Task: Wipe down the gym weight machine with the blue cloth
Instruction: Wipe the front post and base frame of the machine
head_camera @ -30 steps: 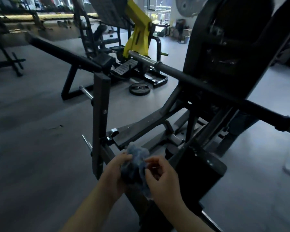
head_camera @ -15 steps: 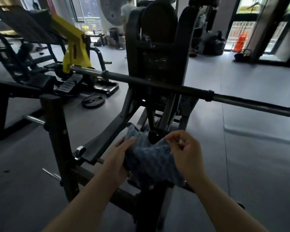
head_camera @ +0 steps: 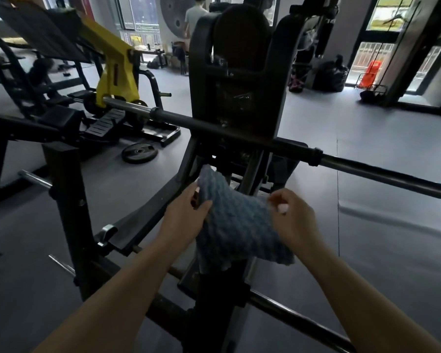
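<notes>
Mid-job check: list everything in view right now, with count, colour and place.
cloth: one, blue, stretched between both hands, centre
weight machine: one, black, straight ahead
bar: one, dark, crossing the machine, end pointing right
leg press: one, yellow and black, back left
weight plate: one, black, flat on floor, left of centre
bags: dark, back right by the door
person: one, far back, light shirt
left hand: gripping the cloth's left edge
right hand: pinching the cloth's right edge

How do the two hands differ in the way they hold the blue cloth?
The left hand grips the cloth at its raised left edge, thumb across the front; the right hand pinches the lower right edge with curled fingertips. The left hand sits nearer the machine frame, the right out over the floor side. Both hold the cloth spread between them.
</notes>
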`<state>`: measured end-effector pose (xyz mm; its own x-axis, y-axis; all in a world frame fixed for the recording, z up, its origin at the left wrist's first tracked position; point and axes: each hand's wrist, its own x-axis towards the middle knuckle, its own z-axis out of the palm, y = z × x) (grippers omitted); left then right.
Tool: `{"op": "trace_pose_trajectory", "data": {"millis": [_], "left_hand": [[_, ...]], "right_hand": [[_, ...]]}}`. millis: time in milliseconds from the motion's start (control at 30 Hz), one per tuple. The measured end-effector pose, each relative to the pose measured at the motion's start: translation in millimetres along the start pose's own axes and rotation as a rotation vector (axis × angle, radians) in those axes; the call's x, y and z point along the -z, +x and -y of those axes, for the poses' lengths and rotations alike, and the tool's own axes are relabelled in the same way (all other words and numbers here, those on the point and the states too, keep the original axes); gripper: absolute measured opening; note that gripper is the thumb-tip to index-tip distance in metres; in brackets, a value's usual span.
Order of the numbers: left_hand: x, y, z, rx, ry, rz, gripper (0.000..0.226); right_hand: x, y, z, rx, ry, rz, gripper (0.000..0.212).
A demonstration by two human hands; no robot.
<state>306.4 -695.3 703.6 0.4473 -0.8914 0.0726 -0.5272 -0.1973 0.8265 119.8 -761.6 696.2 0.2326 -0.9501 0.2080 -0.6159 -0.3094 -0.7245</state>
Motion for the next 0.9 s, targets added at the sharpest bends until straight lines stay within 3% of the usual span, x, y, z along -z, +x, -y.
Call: {"op": "trace_pose_trajectory", "data": {"millis": [67,100,167,267,400,667,900], "left_hand": [[-6,-1,10,-0.005,0.19,0.048,0.043],[-10,-2,12,-0.015,0.211,0.033,0.043],[-22,-1,14,-0.037,0.148,0.061,0.042],[-47,7,13,-0.051,-0.026,0.178,0.031],[-59,9,14,0.017,-0.063,0.098,0.031],[-65,-12,39,-0.144,-0.01,-0.122,0.035],[-89,-50,76,-0.405,0.093,-0.053,0.063]], "right_hand": [[-8,-1,-17,-0.046,-0.144,0.204,0.015],[-11,0,-19,-0.014,-0.144,0.213,0.019],[-17,3,-8,0.108,-0.111,0.201,0.023],[-37,10,12,0.207,-0.205,0.349,0.03],[-61,14,15,0.213,-0.405,0.485,0.03],[-65,-5,2,0.447,-0.637,0.403,0.065],[-62,-40,-21,0.577,-0.64,0.255,0.053]]}}
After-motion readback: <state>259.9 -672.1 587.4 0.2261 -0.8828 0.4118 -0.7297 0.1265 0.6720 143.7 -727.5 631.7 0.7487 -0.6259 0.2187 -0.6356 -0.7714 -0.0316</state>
